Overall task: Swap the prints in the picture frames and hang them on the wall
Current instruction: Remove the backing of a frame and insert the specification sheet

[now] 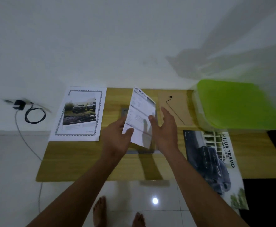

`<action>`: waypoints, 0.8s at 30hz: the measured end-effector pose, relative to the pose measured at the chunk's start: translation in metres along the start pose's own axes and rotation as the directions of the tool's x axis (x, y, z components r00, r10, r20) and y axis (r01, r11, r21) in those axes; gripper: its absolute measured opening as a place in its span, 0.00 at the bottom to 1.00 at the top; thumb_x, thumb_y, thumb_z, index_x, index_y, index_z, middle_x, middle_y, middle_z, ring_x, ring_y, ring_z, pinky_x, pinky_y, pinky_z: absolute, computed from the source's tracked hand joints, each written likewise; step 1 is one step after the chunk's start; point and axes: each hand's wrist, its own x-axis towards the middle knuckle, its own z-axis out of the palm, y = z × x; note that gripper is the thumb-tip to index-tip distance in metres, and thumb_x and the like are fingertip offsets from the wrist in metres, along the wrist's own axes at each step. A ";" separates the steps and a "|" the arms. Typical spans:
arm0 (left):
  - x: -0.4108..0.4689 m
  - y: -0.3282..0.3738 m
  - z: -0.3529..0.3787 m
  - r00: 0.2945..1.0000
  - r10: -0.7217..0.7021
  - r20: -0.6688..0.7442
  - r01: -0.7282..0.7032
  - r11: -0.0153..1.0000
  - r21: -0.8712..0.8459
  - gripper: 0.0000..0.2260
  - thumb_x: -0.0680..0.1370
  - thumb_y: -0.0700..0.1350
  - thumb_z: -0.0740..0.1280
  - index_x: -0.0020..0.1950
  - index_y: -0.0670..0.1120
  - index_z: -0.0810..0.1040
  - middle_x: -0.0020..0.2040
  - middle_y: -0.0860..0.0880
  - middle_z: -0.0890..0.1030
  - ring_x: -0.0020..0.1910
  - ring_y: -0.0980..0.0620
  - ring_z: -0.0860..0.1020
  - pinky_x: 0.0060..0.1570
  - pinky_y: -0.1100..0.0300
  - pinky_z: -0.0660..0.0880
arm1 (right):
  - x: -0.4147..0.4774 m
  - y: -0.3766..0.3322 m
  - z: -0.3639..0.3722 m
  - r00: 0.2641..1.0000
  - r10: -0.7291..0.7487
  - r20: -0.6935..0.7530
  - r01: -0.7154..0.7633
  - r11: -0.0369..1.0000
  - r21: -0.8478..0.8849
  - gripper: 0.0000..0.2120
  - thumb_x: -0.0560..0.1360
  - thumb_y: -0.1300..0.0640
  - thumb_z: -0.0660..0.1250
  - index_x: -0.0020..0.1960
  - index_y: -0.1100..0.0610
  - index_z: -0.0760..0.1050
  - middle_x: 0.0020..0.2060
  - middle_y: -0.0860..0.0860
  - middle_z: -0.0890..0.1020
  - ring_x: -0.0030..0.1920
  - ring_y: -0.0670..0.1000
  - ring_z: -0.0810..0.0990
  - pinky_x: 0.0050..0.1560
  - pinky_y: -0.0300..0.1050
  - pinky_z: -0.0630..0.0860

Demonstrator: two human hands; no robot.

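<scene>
Pinched between thumb and fingers of the left hand (117, 138), the printed sheet (140, 118) headed "SPECIFICATION" is held by its lower left edge, tilted up off the table; the right hand (165, 130) is open, fingers spread, touching or just beside the sheet's right edge — which of the two cannot be told, and it is not clamped on anything. The sheet hangs over a grey picture frame (140, 151) that lies flat near the middle of the table, only its rim showing under the paper and the hands.

Just right of the frame, toward the far edge, lies a brown backing board (175, 110) with its hanger facing up, so this frame appears to be open. A bordered print of two trucks (80, 113) rests at the far left corner, overhanging the table edge. A dark truck poster (210, 161) lies at the right, running past the near edge. A green-lidded box (235, 104) sits at the far right corner.

By the look of it the task is midway — one frame is apart and the prints are loose. Left to do: seating a print, refitting the backing board and hanging. No second frame is in view, and nothing hangs on the wall (117, 38) yet.
</scene>
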 end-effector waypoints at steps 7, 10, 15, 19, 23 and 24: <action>-0.024 0.049 0.008 0.941 0.307 0.144 -0.335 0.905 0.261 0.19 0.78 0.42 0.66 0.68 0.54 0.75 0.44 0.52 0.82 0.40 0.55 0.77 0.41 0.57 0.75 | -0.003 -0.056 -0.035 0.999 0.008 0.053 -0.008 1.000 -0.004 0.12 0.78 0.49 0.66 0.59 0.50 0.78 0.47 0.46 0.82 0.44 0.46 0.81 0.42 0.42 0.75; -0.035 0.059 0.012 0.955 0.274 0.115 -0.292 0.936 0.194 0.15 0.77 0.56 0.66 0.63 0.54 0.78 0.46 0.57 0.83 0.43 0.61 0.80 0.43 0.59 0.78 | -0.005 -0.050 -0.053 0.999 -0.007 -0.043 0.005 0.999 -0.043 0.10 0.79 0.60 0.62 0.56 0.50 0.78 0.42 0.48 0.83 0.38 0.47 0.80 0.36 0.45 0.76; -0.027 0.058 0.007 0.994 -0.105 0.009 0.105 0.993 -0.052 0.20 0.80 0.59 0.59 0.70 0.55 0.72 0.60 0.58 0.75 0.58 0.59 0.74 0.54 0.61 0.71 | -0.011 -0.029 -0.079 0.999 0.016 -0.028 -0.013 0.994 0.113 0.18 0.80 0.64 0.61 0.66 0.47 0.74 0.42 0.51 0.83 0.33 0.43 0.78 0.32 0.39 0.73; -0.012 0.047 0.010 0.876 -0.313 0.367 0.402 0.894 -0.197 0.32 0.76 0.41 0.70 0.77 0.53 0.61 0.61 0.49 0.79 0.52 0.56 0.79 0.44 0.65 0.74 | -0.022 -0.006 -0.101 0.996 0.068 -0.060 -0.057 0.985 0.165 0.19 0.80 0.66 0.61 0.67 0.50 0.75 0.45 0.53 0.83 0.33 0.40 0.77 0.30 0.31 0.71; -0.020 0.037 0.035 0.877 -0.248 0.411 0.333 0.932 -0.147 0.37 0.71 0.37 0.75 0.75 0.54 0.64 0.55 0.50 0.82 0.53 0.55 0.81 0.48 0.54 0.81 | -0.029 0.027 -0.120 0.990 0.124 -0.067 -0.112 0.981 0.159 0.19 0.81 0.66 0.61 0.67 0.51 0.76 0.41 0.53 0.81 0.30 0.41 0.73 0.28 0.32 0.68; -0.024 0.036 0.043 0.884 -0.234 0.405 0.299 0.949 -0.103 0.38 0.70 0.39 0.76 0.75 0.54 0.63 0.56 0.50 0.82 0.55 0.54 0.80 0.51 0.51 0.80 | -0.029 0.037 -0.126 0.988 0.132 -0.075 -0.121 0.982 0.146 0.18 0.80 0.67 0.61 0.66 0.51 0.75 0.40 0.52 0.81 0.27 0.40 0.71 0.27 0.31 0.67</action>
